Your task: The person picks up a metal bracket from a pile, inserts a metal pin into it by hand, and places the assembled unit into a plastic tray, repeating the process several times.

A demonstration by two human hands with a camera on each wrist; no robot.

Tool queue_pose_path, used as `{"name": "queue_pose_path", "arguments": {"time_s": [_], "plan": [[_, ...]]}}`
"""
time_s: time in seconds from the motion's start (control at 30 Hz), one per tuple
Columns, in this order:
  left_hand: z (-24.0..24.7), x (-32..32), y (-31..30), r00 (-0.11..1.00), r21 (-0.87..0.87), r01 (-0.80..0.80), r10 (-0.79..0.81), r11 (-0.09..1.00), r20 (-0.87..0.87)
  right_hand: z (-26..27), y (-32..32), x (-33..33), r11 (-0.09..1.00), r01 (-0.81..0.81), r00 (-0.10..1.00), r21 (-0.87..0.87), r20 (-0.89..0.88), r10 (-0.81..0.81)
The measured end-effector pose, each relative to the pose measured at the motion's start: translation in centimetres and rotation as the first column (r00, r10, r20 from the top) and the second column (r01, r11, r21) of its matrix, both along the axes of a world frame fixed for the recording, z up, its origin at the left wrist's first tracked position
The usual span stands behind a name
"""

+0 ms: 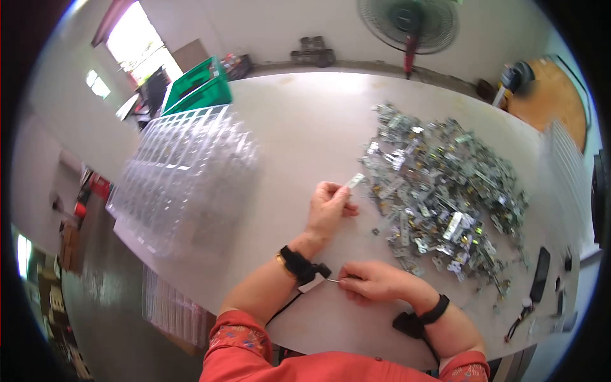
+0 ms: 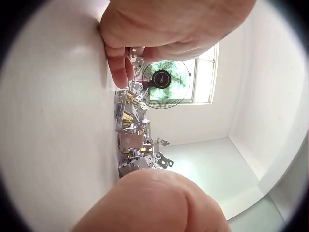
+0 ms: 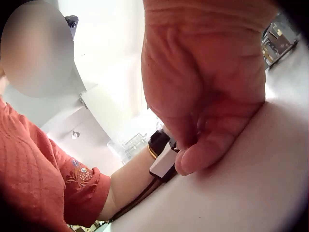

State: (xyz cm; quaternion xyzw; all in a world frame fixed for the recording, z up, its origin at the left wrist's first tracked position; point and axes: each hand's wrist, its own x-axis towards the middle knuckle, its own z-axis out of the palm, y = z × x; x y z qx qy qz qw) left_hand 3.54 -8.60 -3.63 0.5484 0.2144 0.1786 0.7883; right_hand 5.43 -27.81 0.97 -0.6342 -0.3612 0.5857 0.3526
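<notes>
My left hand [image 1: 330,209] pinches a small flat metal plate [image 1: 356,181] between thumb and fingers, at the left side of a big heap of metal parts [image 1: 439,191]. In the left wrist view the fingers of that hand [image 2: 164,29] are low over the tabletop, and the heap [image 2: 133,121] rises behind them. My right hand [image 1: 375,282] is nearer the table's front edge, its fingers curled round a thin metal rod [image 1: 332,280] that points left, toward the left wrist. In the right wrist view the right hand [image 3: 203,96] hides most of the rod.
Stacked clear plastic trays [image 1: 184,172] stand on the left of the white table [image 1: 299,127], with a green crate [image 1: 200,89] behind them. More clear trays [image 1: 563,184] are at the right edge. A black-handled tool [image 1: 540,274] lies at right. A fan [image 1: 407,25] stands beyond.
</notes>
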Motion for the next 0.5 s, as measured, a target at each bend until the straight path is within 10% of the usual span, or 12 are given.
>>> {"name": "queue_pose_path", "arguments": {"time_s": [0.5], "plan": [[4.7, -0.7, -0.2, 0.896, 0.608, 0.145, 0.157, 0.780, -0.416, -1.2, -0.8, 0.5, 0.984, -0.069, 0.996, 0.163, -0.047, 0.078]]}}
